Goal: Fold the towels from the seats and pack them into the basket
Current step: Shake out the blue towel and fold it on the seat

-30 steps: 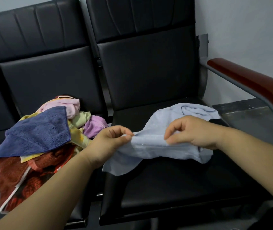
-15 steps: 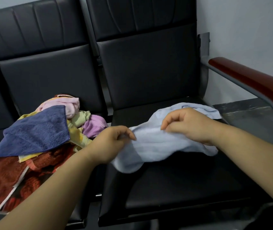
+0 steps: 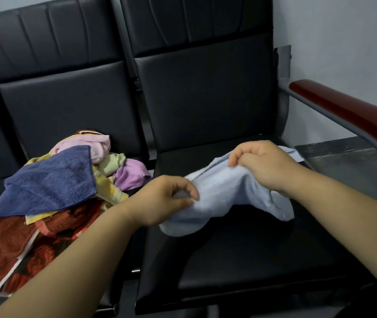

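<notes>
Head view: black seats (image 3: pixel 240 260), grey wall (image 3: pixel 343 42); both hands (image 3: pixel 160 200) (image 3: pixel 263 167) pinch the pale blue towel (image 3: pixel 224 191).

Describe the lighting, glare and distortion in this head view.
Head view: dim, soft light, no hard shadows; dull sheen on the black seat backs, whose edges slant from wide-angle distortion; small glare spot on the red-brown armrest; the light blue towel and left hand look slightly soft.

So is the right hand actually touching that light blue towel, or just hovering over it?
Touching. In the head view the right hand pinches a raised fold of the light blue towel between thumb and curled fingers.
</notes>
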`<state>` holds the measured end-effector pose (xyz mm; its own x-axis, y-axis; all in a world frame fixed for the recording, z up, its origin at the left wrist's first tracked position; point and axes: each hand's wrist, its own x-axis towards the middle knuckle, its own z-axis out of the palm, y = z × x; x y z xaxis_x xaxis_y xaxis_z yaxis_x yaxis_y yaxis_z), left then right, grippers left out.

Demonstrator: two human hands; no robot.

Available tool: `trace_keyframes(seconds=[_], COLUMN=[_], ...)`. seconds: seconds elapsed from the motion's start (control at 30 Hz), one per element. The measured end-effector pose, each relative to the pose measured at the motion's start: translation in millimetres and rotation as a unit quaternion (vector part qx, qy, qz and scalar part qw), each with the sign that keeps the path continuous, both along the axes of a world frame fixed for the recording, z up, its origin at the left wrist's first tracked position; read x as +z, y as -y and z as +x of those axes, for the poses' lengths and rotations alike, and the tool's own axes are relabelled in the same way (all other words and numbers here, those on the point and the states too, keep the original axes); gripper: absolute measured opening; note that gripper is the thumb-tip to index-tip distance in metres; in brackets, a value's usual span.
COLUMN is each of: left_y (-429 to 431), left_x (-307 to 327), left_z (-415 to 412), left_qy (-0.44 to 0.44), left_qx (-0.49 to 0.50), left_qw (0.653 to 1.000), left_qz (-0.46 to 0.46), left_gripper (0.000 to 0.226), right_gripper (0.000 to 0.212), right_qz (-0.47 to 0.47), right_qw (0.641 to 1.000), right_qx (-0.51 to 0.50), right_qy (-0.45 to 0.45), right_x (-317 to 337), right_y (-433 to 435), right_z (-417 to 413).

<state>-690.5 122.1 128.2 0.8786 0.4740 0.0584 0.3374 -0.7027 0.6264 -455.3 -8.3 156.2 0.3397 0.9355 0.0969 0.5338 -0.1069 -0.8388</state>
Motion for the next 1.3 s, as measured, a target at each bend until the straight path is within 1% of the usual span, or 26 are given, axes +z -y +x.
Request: trace_keyframes(seconds=[0.07, 0.1, 0.17, 0.2, 0.27, 0.33, 0.4, 0.47, 0.5, 0.53, 0.57, 0.67, 0.7, 0.73, 0.8, 0.83, 0.87, 0.9, 0.97, 1.03, 1.1, 1.17, 1.23, 1.27, 1.3], left_y=[-2, -2, 1, 5, 11, 14, 12, 9, 9, 8, 7, 2, 1, 1, 2, 3, 2, 1, 2, 7, 12, 11, 5, 2, 0], left_x=[0, 1, 3, 7, 14, 20, 20, 16, 14, 11, 10, 6, 5, 4, 5, 6, 7, 8, 12, 18, 24, 26, 22, 19, 15], left_z=[1, 2, 4, 6, 8, 7, 3, -1, -1, -2, -1, -2, -2, -2, 0, 2, 3, 3, 1, -3, -6, -9, -11, -10, -9], left_qy=[0.068, 0.107, 0.18, 0.208, 0.244, 0.235, 0.166, 0.057, 0.011, -0.015, -0.021, 0.009, 0.025, 0.043, 0.087, 0.11, 0.135, 0.159, 0.195, 0.195, 0.162, 0.092, -0.013, -0.049, -0.058], left_qx=[0.068, 0.103, 0.152, 0.16, 0.143, 0.095, 0.032, -0.014, -0.021, -0.019, -0.012, 0.049, 0.075, 0.104, 0.166, 0.191, 0.209, 0.219, 0.201, 0.137, 0.068, 0.023, -0.002, 0.002, 0.019], left_qw=[0.995, 0.988, 0.968, 0.959, 0.951, 0.959, 0.98, 0.996, 0.999, 0.999, 0.999, 0.999, 0.997, 0.993, 0.981, 0.975, 0.968, 0.963, 0.959, 0.966, 0.974, 0.985, 0.997, 0.998, 0.998], left_qz=[-0.019, -0.042, -0.087, -0.102, -0.122, -0.127, -0.106, -0.063, -0.045, -0.036, -0.029, -0.004, 0.007, 0.021, 0.044, 0.041, 0.025, -0.001, -0.053, -0.098, -0.139, -0.143, -0.075, -0.031, 0.005], left_gripper=[0.02, 0.023, 0.034, 0.037, 0.037, 0.027, 0.014, 0.015, 0.018, 0.019, 0.019, 0.023, 0.026, 0.03, 0.036, 0.037, 0.038, 0.041, 0.046, 0.043, 0.028, 0.016, 0.019, 0.02, 0.021], right_gripper=[0.029, 0.023, 0.01, 0.008, 0.012, 0.014, 0.022, 0.032, 0.035, 0.038, 0.04, 0.042, 0.04, 0.035, 0.019, 0.012, 0.008, 0.007, 0.012, 0.019, 0.027, 0.035, 0.039, 0.039, 0.038], right_qz=[-0.003, -0.023, -0.099, -0.135, -0.181, -0.185, -0.149, -0.092, -0.073, -0.059, -0.049, 0.0, 0.008, 0.002, -0.043, -0.075, -0.105, -0.128, -0.143, -0.132, -0.105, -0.057, -0.009, 0.005, 0.013], right_qw=[0.999, 0.996, 0.982, 0.972, 0.957, 0.957, 0.971, 0.981, 0.984, 0.987, 0.991, 1.0, 1.0, 0.999, 0.99, 0.979, 0.967, 0.957, 0.954, 0.962, 0.978, 0.996, 0.998, 0.997, 0.996], right_qx=[0.051, 0.086, 0.156, 0.177, 0.175, 0.144, 0.102, 0.072, 0.058, 0.045, 0.035, 0.018, 0.025, 0.044, 0.117, 0.158, 0.189, 0.198, 0.156, 0.096, 0.046, -0.012, -0.046, -0.048, -0.04], right_qy=[0.009, 0.017, 0.047, 0.077, 0.144, 0.173, 0.159, 0.156, 0.154, 0.142, 0.119, 0.026, 0.002, 0.001, 0.062, 0.101, 0.137, 0.171, 0.211, 0.221, 0.176, 0.07, -0.029, -0.061, -0.079], right_x=[2, 3, 4, 4, 1, 2, 5, 5, 3, 2, -1, -6, -5, -3, 2, 1, -1, -5, -9, -8, -5, -6, -10, -11, -11], right_y=[3, 5, 8, 10, 9, 8, 9, 8, 7, 5, 4, 1, 1, 3, 8, 10, 12, 13, 10, 7, 5, 1, -5, -7, -8], right_z=[-1, 0, 2, 3, 7, 10, 14, 15, 16, 14, 12, 6, 5, 2, -2, -2, -3, -2, 3, 9, 13, 17, 13, 9, 6])
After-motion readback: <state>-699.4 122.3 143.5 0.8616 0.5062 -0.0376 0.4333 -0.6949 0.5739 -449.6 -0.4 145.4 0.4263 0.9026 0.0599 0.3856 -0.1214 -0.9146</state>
